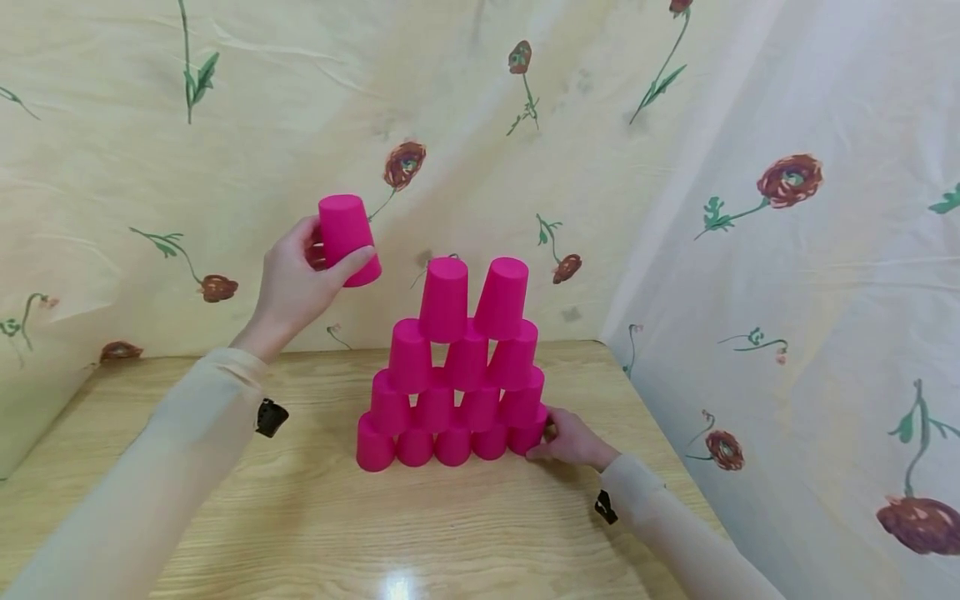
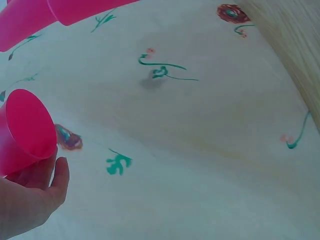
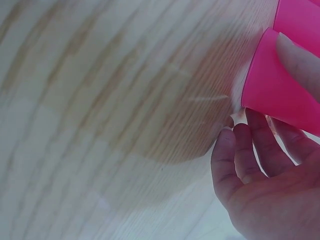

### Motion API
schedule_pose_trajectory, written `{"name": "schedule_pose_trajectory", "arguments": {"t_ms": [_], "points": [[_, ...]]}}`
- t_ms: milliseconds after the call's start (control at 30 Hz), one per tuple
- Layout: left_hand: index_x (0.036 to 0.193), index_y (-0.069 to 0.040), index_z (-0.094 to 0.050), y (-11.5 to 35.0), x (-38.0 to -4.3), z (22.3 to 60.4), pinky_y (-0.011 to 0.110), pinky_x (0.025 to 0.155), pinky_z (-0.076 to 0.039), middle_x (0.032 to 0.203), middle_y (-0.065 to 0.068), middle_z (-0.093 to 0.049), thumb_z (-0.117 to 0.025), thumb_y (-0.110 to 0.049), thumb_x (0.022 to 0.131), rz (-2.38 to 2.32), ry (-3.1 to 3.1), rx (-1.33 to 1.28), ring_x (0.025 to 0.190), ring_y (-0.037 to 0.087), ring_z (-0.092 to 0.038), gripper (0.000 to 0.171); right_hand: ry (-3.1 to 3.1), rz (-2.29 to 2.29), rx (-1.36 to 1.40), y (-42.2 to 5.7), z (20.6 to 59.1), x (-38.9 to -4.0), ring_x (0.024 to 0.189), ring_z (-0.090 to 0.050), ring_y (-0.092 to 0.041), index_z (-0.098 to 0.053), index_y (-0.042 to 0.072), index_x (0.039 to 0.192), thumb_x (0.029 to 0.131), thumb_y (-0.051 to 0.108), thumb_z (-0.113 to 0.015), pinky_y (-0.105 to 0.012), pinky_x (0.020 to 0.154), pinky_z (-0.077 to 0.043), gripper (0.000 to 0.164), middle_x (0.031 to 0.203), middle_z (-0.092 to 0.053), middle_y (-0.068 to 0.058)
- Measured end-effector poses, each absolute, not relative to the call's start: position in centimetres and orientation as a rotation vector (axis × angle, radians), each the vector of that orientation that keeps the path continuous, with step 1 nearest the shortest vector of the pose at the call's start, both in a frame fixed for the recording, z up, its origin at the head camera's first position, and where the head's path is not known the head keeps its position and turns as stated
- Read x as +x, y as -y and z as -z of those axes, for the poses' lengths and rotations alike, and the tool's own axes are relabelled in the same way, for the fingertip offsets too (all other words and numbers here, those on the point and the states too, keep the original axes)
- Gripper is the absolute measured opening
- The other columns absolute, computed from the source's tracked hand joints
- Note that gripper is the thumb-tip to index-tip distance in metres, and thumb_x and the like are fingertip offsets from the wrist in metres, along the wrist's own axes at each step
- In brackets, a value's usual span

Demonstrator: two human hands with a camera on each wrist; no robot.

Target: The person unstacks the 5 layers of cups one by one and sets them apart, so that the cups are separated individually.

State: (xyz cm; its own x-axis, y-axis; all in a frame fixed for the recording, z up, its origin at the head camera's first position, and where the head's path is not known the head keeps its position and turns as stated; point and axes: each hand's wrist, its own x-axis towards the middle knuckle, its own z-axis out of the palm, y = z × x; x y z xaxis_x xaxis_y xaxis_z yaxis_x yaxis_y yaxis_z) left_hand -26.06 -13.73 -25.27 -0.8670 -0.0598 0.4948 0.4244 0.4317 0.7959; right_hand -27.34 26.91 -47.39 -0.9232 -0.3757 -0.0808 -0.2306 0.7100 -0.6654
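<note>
In the head view, pink cups stand upside down in a stepped pyramid (image 1: 453,408) on the table, with two cups at the top, three below them and several in each lower row. Raised to the upper left of the stack, my left hand (image 1: 296,271) grips one pink cup (image 1: 347,233), its mouth facing down. The left wrist view shows the inside of that cup (image 2: 31,125) above my fingers. Low at the right, my right hand (image 1: 573,437) holds the end cup (image 1: 527,435) of the bottom row. In the right wrist view, my thumb lies against this cup (image 3: 280,80) with the fingers at its far side.
The stack stands on a light wood-grain table (image 1: 420,533). A cream cloth with printed flowers (image 1: 285,125) hangs behind it, and another flowered cloth (image 1: 847,333) lines the right side. Black wrist devices (image 1: 271,417) show at both forearms.
</note>
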Motion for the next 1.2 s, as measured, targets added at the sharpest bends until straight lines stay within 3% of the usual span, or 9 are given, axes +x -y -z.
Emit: {"name": "schedule_pose_trajectory", "arguments": {"t_ms": [567,900,1200], "points": [[0.135,-0.01,-0.045,20.2,-24.6,30.2,0.033,0.074,-0.051,0.123,0.013,-0.055,-0.068,-0.051,0.083,1.313,2.392,-0.085,0.1,0.032,-0.056,0.071,-2.723,1.002,-0.465,-26.8,47.3,-27.1,0.091,-0.053,-0.021,-0.058,0.016,0.121,0.072,0.02,-0.085,-0.038,0.079,-0.045,0.056,0.106,-0.06,0.003],[0.137,-0.002,-0.041,25.0,-23.5,34.1,0.013,0.061,-0.045,0.127,0.024,-0.049,-0.064,-0.05,0.086,1.296,2.463,0.075,0.104,0.041,-0.053,0.074,-2.715,1.017,-0.467,-26.7,47.2,-26.9,0.096,-0.054,-0.021,-0.057,0.015,0.124,0.073,0.018,-0.084,-0.044,0.087,-0.045,0.058,0.11,-0.061,0.002],[0.132,0.003,-0.043,28.6,-22.8,37.6,0.019,0.054,-0.045,0.123,0.026,-0.048,-0.063,-0.046,0.089,1.263,2.492,0.197,0.101,0.038,-0.047,0.068,-2.721,0.997,-0.445,-26.6,47.1,-26.7,0.093,-0.053,-0.02,-0.057,0.017,0.123,0.073,0.016,-0.084,-0.039,0.083,-0.044,0.057,0.108,-0.061,0.003]]}}
